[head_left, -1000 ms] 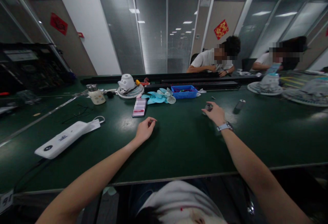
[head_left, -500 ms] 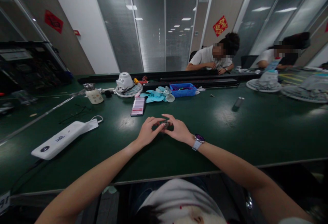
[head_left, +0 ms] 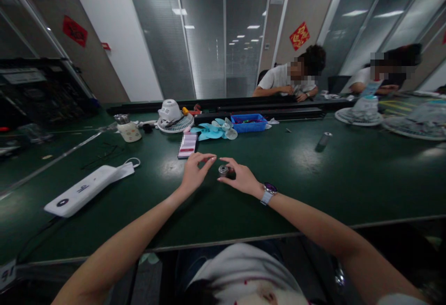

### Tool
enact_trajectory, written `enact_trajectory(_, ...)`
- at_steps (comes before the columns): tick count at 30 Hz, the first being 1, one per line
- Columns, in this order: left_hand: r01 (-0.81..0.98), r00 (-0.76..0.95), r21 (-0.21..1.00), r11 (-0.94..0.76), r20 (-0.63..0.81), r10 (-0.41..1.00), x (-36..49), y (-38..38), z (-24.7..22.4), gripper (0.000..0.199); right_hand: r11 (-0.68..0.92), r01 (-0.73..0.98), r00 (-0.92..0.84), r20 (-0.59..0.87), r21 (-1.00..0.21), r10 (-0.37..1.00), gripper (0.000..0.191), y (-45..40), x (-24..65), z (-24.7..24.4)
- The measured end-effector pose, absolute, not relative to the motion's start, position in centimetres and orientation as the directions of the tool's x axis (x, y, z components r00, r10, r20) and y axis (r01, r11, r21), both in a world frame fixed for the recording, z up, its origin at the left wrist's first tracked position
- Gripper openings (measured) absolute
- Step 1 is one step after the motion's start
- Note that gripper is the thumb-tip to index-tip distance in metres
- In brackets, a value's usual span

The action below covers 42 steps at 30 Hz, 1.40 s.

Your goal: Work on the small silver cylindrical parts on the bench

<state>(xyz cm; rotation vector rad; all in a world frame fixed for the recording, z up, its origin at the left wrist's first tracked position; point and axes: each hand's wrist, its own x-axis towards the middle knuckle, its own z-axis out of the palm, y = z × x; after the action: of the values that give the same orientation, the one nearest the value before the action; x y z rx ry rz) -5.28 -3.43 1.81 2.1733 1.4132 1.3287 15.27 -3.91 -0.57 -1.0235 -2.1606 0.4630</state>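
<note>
A small round metal part (head_left: 223, 171) stands on the green table (head_left: 278, 212) in front of me. My right hand (head_left: 240, 175) is beside it on the right, thumb and fingers apart around its right side. To the left of the part is my left hand (head_left: 198, 171), its thumb and fingertips close together near the top; whether anything small is between them cannot be made out. A phone (head_left: 188, 145) lies just beyond my left hand. Further right on the table stands a metal cylinder (head_left: 324, 139).
Blue fan blades (head_left: 212, 129), a blue tray (head_left: 248, 122) and a white fan part (head_left: 170, 112) lie beyond my hands. A white device (head_left: 83, 191) and a jar (head_left: 127, 128) are at left. Two people (head_left: 278, 79) sit across the table.
My left hand has moved left, away from the metal part, and its fingers have come closer together. The part now shows clearly between the hands. My right hand has barely moved.
</note>
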Motion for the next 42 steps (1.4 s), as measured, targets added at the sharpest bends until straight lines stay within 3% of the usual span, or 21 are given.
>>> enact_trajectory(7, 0.751, 0.34, 0.502, -0.429, 0.263, 0.903, -7.0, -1.2, -0.2, 0.024, 0.599, 0.545, -0.449, 0.4, -0.587, 0.799, 0.07, -4.0, 15.3, -0.4)
enact_trajectory(13, 0.739, 0.372, 0.492, -0.461, 0.273, 0.887, -7.1, -1.0, -0.8, 0.028, 0.552, 0.606, -0.386, 0.396, -0.573, 0.834, 0.064, -4.1, 15.5, -0.1)
enact_trajectory(19, 0.746, 0.307, 0.537, -0.394, 0.247, 0.919, -7.4, -1.0, -1.0, 0.044, 0.23, 0.797, 0.008, 0.39, -0.558, 0.921, 0.059, -0.3, 21.1, 0.5)
enact_trajectory(25, 0.736, 0.287, 0.549, -0.395, 0.276, 0.918, -7.5, -0.9, -1.4, 0.053, -0.199, 0.87, 0.391, 0.383, -0.452, 0.837, 0.044, 3.0, 30.2, 0.7)
enact_trajectory(31, 0.732, 0.261, 0.569, -0.374, 0.272, 0.926, -7.4, -0.9, -1.5, 0.058, -0.376, 0.821, 0.529, 0.325, -0.431, 0.784, 0.047, 3.0, 32.8, 0.8)
enact_trajectory(34, 0.734, 0.247, 0.575, -0.363, 0.273, 0.93, -7.3, -0.9, -1.6, 0.058, -0.291, 0.881, 0.453, 0.482, -0.374, 0.75, 0.062, 2.9, 31.6, 0.9)
enact_trajectory(37, 0.735, 0.206, 0.589, -0.336, 0.279, 0.938, -7.1, -0.9, -1.6, 0.051, -0.051, 0.948, 0.247, 0.629, -0.313, 0.737, 0.062, 2.2, 28.3, 0.9)
enact_trajectory(39, 0.734, 0.169, 0.605, -0.308, 0.277, 0.946, -7.0, -0.9, -1.5, 0.046, 0.192, 0.94, 0.03, 0.625, -0.284, 0.78, 0.054, 1.1, 25.0, 0.7)
enact_trajectory(42, 0.724, 0.132, 0.63, -0.281, 0.274, 0.953, -6.8, -1.1, -1.3, 0.045, 0.559, 0.794, -0.391, 0.503, -0.24, 0.771, 0.051, -1.5, 19.2, -0.1)
